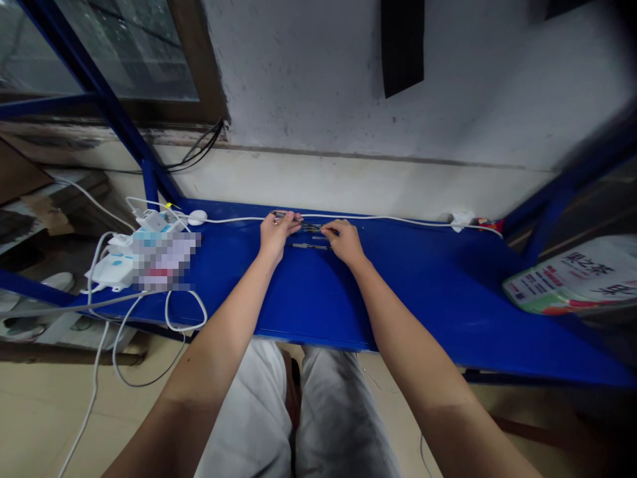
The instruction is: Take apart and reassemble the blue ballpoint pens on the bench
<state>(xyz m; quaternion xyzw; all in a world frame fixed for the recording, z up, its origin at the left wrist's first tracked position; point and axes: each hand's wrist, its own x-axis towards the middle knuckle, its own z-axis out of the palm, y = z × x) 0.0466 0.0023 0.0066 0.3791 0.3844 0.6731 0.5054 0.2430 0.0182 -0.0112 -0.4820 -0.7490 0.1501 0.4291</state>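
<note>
Both of my hands work close together near the back edge of the blue shelf (318, 299). My left hand (279, 236) is closed on a dark, slender pen (281, 214), its fingertips pointing right. My right hand (346, 240) pinches the end of a thin pen-like stick (314, 229) between thumb and forefinger. Another pen (309, 246), grey and lying flat, rests on the shelf just below the hands. Other thin pieces lie between my fingertips, too small and partly covered to tell apart.
A white cable (388, 218) runs along the back edge. White power strips (117, 265) with plugs and looped cords stand at the left. At the right lies a large printed bag (572, 275), with a small red packet (490, 224) behind. Blue frame posts rise on both sides.
</note>
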